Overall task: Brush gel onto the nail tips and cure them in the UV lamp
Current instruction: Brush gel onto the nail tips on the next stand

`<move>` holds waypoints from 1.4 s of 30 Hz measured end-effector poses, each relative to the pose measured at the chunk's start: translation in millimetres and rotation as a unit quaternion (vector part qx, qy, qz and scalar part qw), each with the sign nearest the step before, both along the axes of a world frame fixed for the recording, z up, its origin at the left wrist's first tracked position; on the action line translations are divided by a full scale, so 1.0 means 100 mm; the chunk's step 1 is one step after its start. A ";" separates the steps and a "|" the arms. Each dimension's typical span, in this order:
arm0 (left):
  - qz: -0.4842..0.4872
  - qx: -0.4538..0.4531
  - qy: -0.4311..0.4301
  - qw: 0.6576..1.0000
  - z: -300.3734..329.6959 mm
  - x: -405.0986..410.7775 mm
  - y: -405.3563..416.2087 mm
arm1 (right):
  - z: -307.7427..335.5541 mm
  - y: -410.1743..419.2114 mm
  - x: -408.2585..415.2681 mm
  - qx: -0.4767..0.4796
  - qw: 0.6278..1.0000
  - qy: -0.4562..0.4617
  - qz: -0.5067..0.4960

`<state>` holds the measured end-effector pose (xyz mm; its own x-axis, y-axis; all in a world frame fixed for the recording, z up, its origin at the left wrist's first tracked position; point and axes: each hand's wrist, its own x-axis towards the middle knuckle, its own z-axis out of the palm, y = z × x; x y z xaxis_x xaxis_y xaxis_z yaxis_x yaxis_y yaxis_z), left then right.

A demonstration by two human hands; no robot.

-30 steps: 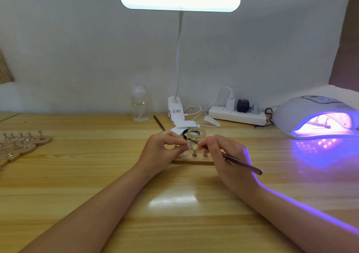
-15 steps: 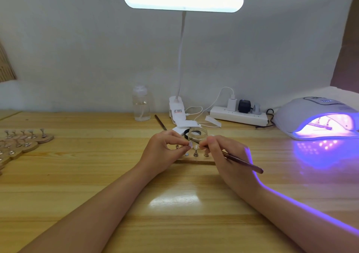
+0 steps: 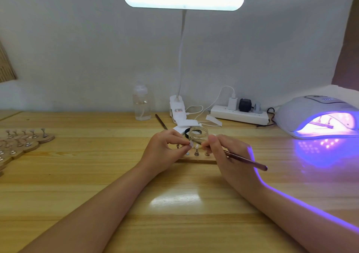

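Both hands meet over the wooden holder strip (image 3: 196, 160), which lies near the middle of the tabletop (image 3: 97, 175), its long axis running left to right, parallel to the near edge. The left hand (image 3: 165, 151) pinches 1 nail tip (image 3: 191, 144) on its stand between thumb and fingertips, lifted just above the strip. The right hand (image 3: 229, 155) grips the brush (image 3: 246, 160); its handle slants back toward the right edge, and its bristle end points left at the pinched tip, though the hairs themselves are too small to make out. So the tip sits between the 2 hands, a touch nearer the left, and the stroke, I judge, has to run along the tip's length with the brush coming in from the right.

The open gel jar (image 3: 198, 134) stands just behind the hands, closer to the right one for a dip. 1 more tip (image 3: 196, 149) stands upright on the strip.

The UV lamp (image 3: 310, 114) glows at the far right corner, a strip already inside, so the right hand is nearer for curing.
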<state>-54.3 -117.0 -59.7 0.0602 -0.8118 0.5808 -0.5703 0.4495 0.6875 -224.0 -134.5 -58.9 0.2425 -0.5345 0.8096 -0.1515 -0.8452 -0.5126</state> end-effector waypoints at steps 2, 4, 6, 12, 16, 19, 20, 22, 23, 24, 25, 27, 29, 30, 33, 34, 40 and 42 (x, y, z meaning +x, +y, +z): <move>0.002 0.000 -0.003 1.000 0.00 0.00 0.00 | -0.02 -0.02 -0.01 0.008 1.000 0.001 0.010; 0.000 -0.001 -0.004 1.000 0.00 -0.01 0.00 | -0.03 -0.01 -0.01 0.048 0.999 -0.017 0.015; -0.002 -0.003 -0.002 1.000 0.01 -0.01 0.00 | -0.03 0.00 0.00 0.040 0.999 -0.021 0.007; -0.006 -0.005 -0.004 1.000 0.00 0.00 0.00 | -0.03 0.00 -0.01 0.068 0.997 -0.028 0.019; -0.006 -0.007 -0.004 1.000 -0.01 0.00 -0.02 | 0.01 0.02 -0.02 0.030 0.999 -0.012 0.012; -0.013 -0.009 -0.001 1.000 -0.01 0.00 -0.01 | -0.02 0.01 -0.01 0.062 0.997 -0.024 0.026; -0.014 -0.010 0.000 1.000 -0.01 0.00 -0.01 | -0.03 0.01 0.00 0.065 0.997 -0.026 0.024; -0.010 -0.006 -0.002 1.000 -0.01 0.00 -0.01 | -0.02 0.01 0.00 0.034 0.999 -0.010 0.003; -0.008 -0.003 -0.005 1.000 -0.01 0.00 -0.01 | 0.00 0.01 0.00 0.019 1.000 0.000 -0.003; -0.006 -0.001 -0.008 1.000 -0.01 0.00 -0.01 | 0.00 0.00 -0.01 0.016 1.000 0.007 -0.002; -0.006 0.000 -0.011 1.000 -0.01 0.00 -0.01 | -0.01 0.00 -0.01 0.032 0.999 0.004 0.003; -0.006 0.002 -0.012 1.000 -0.01 0.00 0.00 | -0.03 0.01 -0.01 0.081 0.996 -0.022 0.017; -0.004 -0.004 -0.007 1.000 -0.01 0.00 -0.01 | -0.05 0.02 0.00 0.087 0.995 -0.040 0.019; -0.001 -0.013 -0.001 1.000 -0.01 0.00 -0.01 | -0.04 0.02 -0.01 0.079 0.996 -0.040 0.015; 0.012 -0.055 0.029 0.998 0.00 0.00 0.00 | 0.00 0.00 -0.02 0.076 0.996 -0.046 0.006; 0.019 -0.069 0.034 0.997 -0.01 0.01 0.00 | 0.01 0.01 -0.02 0.085 0.995 -0.050 0.006; 0.027 -0.102 0.015 0.994 -0.05 0.03 -0.06 | 0.01 0.01 -0.02 0.044 0.999 -0.009 -0.021; 0.020 -0.114 0.010 0.993 -0.05 0.03 -0.07 | -0.01 0.00 -0.02 -0.021 0.999 0.027 -0.035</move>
